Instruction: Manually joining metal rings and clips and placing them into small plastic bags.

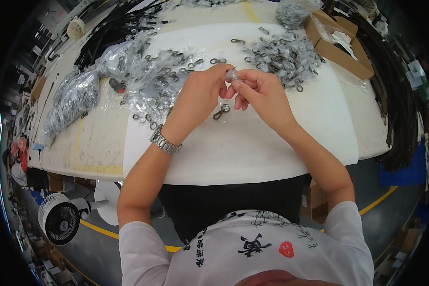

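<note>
My left hand point(199, 95), with a metal-band watch on its wrist, and my right hand point(266, 97) meet over the table. Between their fingertips is a small piece of crinkled clear plastic wrap point(231, 75); fingers hide whatever metal part is inside it. Both hands are closed in a pinch. Just below them a dark metal snap hook point(221, 112) lies on the white sheet point(233, 157). To the left spreads a heap of plastic-wrapped hooks point(162, 78), and at the right is another pile of hooks point(283, 57), partly in clear film.
Filled plastic bags point(76, 97) lie at the left, near a black-and-red tool point(117, 86). Black straps point(102, 35) stretch across the far left. An open cardboard box point(341, 47) stands at the far right, beside dark hanging strips point(403, 105). A fan point(59, 219) stands below the table's left side.
</note>
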Motion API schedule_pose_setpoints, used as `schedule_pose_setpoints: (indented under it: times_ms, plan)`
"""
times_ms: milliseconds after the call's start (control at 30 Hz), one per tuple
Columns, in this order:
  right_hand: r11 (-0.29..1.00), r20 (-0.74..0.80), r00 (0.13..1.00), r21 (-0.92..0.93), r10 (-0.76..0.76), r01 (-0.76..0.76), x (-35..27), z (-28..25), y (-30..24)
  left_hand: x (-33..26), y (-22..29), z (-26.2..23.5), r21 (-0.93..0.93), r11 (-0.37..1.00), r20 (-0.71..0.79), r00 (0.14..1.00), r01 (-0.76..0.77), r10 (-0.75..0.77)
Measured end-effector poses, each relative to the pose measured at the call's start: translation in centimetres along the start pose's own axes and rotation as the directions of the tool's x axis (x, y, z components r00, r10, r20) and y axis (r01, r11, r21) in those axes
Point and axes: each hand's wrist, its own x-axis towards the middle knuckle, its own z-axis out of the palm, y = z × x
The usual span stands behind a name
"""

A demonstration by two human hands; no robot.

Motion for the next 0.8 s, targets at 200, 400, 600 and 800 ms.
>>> schedule_pose_setpoints:
  times_ms: [200, 400, 600, 800]
  plan:
    - [0.720, -0.176, 0.982, 0.690, 0.066, 0.075, 1.9, -3.3, -0.1, 1.1, -2.3, -4.2, 0.284, 0.951, -0.104, 0.990, 0.123, -0.097]
    - [0.912, 0.116, 0.950, 0.265, 0.291, -0.312, 0.7, -1.3, 0.6, -0.5, -3.9, -5.6, 0.587, 0.806, 0.151, 0.967, 0.080, -0.206]
    - [0.552, 0.302, 0.938, -0.759, -0.171, 0.345, -0.8, -0.6, 2.3, 0.3, -2.0, -4.5, 0.411, 0.909, 0.372, 0.898, 0.067, -0.234]
    - [0.589, 0.245, 0.958, -0.756, -0.147, 0.284, -0.3, -0.3, 3.1, -0.4, -1.6, -2.3, 0.241, 0.970, 0.519, 0.846, -0.009, -0.122]
